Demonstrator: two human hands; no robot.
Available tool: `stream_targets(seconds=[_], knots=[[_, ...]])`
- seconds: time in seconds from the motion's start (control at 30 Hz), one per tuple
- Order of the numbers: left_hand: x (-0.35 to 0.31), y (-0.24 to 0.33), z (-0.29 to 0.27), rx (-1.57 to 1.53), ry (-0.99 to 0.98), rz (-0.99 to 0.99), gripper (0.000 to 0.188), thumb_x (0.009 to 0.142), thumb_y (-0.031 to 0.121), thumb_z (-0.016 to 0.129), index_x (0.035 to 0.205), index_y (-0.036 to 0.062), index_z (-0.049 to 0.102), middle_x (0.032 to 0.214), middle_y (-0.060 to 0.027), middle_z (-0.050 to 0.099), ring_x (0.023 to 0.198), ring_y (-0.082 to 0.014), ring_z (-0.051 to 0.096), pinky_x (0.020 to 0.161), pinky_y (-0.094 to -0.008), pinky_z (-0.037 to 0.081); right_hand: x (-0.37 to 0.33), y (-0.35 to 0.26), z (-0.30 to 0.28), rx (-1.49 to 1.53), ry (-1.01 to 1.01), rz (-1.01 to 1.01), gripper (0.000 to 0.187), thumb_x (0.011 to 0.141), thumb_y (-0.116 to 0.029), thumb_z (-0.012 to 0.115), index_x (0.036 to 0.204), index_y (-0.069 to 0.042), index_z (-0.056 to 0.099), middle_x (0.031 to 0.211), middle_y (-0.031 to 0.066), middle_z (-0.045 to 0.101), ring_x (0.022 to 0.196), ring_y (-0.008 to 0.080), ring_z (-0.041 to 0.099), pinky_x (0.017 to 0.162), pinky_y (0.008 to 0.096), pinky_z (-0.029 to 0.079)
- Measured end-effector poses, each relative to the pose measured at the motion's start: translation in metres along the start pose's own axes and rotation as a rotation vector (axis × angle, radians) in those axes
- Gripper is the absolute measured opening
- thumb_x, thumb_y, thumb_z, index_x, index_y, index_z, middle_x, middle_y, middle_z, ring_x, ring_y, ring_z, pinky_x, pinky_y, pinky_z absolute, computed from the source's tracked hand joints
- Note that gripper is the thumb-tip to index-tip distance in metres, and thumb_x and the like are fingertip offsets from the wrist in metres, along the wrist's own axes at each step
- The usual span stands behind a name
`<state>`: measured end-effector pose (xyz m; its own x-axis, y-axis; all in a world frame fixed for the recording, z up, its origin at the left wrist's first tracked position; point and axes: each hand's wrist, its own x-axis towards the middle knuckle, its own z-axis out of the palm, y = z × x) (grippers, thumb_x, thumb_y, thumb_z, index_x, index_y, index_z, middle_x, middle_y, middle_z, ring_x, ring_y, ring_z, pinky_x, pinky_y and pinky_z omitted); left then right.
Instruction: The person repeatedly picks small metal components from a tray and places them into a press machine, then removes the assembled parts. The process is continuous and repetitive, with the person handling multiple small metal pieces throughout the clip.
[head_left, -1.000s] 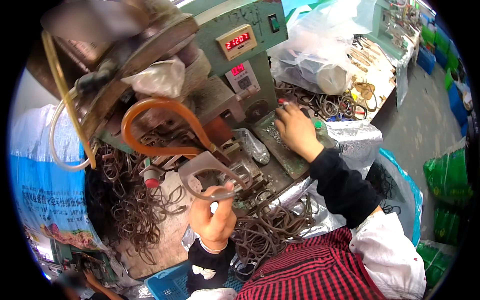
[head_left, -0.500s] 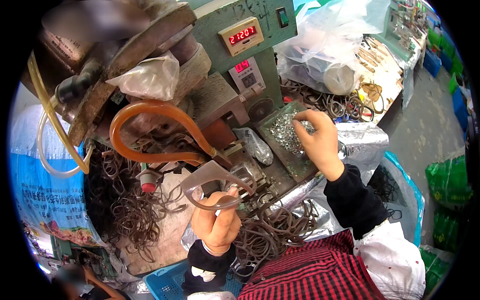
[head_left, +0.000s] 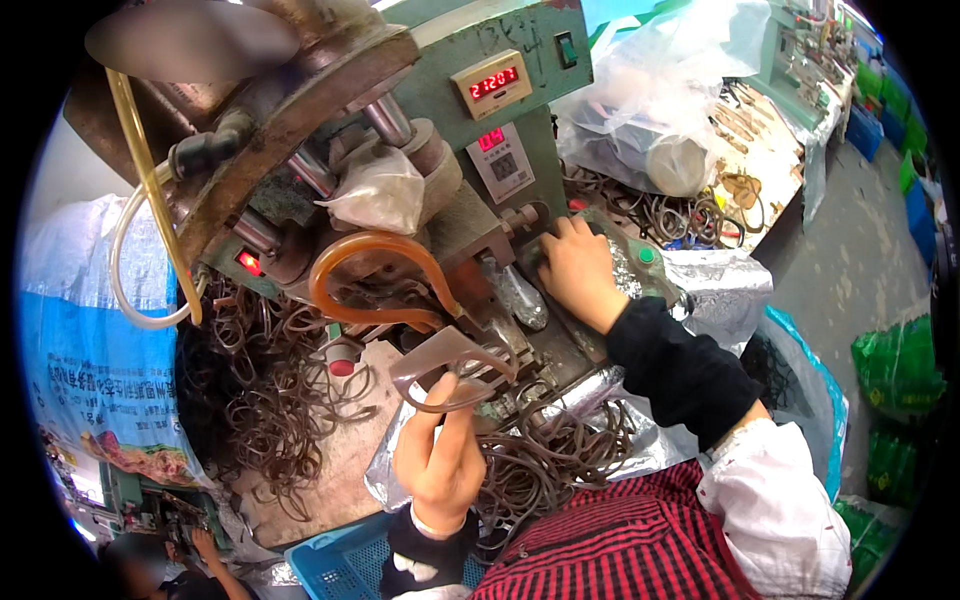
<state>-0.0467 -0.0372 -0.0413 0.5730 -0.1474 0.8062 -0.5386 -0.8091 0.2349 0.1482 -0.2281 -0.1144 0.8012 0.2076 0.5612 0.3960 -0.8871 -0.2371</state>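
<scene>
My left hand [head_left: 443, 465] pinches a brown, see-through plastic piece [head_left: 430, 358] that looks like an eyeglass frame front. The piece is tilted up before the press's work area. My right hand [head_left: 585, 272] reaches palm down over the machine's bed, its fingers curled. Whatever its fingertips hold or touch is hidden beneath it. Beside that hand, shiny small metal bits [head_left: 625, 275] lie on a green tray partly covered by it. A clear bag of silvery bits [head_left: 517, 298] lies just left of the hand.
The press [head_left: 330, 75] stands at the left with an orange hose [head_left: 325, 275]. A red-capped knob [head_left: 341, 360] and a green button [head_left: 647, 256] sit on it. Brown plastic loops [head_left: 545, 465] are heaped in front. A blue basket [head_left: 335, 560] lies below; another person [head_left: 205, 560] is at lower left.
My right hand has moved left and away from me, off the metal bits. My left hand still holds the brown piece. The press's upper plate has risen, baring its metal columns.
</scene>
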Motion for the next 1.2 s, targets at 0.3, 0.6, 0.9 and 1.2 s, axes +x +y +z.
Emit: stream_targets(seconds=[0.3,0.6,0.9,1.2], knots=[[-0.069,-0.061,-0.142,0.468,0.547,-0.551,0.025,0.095,-0.008,0.057,0.118,-0.0054,0.064,0.098,-0.0115,0.066,0.081,-0.0176,0.062,0.07,-0.0275,0.052,-0.067,0.039,-0.028,1.309,0.353,0.625,0.013,0.093,-0.004,0.065,0.106,-0.003,0.062,0.086,-0.0009,0.063,0.077,0.0069,0.057,0.072,0.022,0.045],[-0.036,-0.154,-0.138,0.697,-0.331,-0.234,0.021,0.072,-0.004,0.067,0.089,0.008,0.072,0.087,-0.0077,0.063,0.085,-0.0295,0.061,0.072,-0.0383,0.05,-0.035,0.001,-0.014,1.208,0.127,0.482,0.019,0.1,-0.011,0.061,0.112,-0.001,0.07,0.093,-0.0017,0.067,0.084,0.0058,0.057,0.075,0.0205,0.044],[-0.094,-0.199,-0.111,0.562,-0.335,-0.362,0.011,0.075,0.003,0.07,0.085,0.0049,0.073,0.093,-0.009,0.066,0.089,-0.03,0.062,0.076,-0.0394,0.051,-0.095,0.039,-0.078,0.591,0.176,0.372,0.019,0.091,-0.001,0.063,0.109,0.0,0.069,0.096,0.0079,0.069,0.09,0.0159,0.064,0.083,0.0275,0.048],[-0.085,-0.241,-0.112,-0.207,-0.091,-1.274,0.018,0.096,0.021,0.064,0.092,0.0052,0.071,0.065,0.002,0.061,0.046,-0.0063,0.048,0.042,-0.0218,0.033,-0.022,-0.057,-0.082,0.933,0.166,-0.087,0.017,0.078,0.0,0.072,0.095,-0.003,0.073,0.09,0.0132,0.07,0.085,0.029,0.067,0.077,0.0372,0.051]])
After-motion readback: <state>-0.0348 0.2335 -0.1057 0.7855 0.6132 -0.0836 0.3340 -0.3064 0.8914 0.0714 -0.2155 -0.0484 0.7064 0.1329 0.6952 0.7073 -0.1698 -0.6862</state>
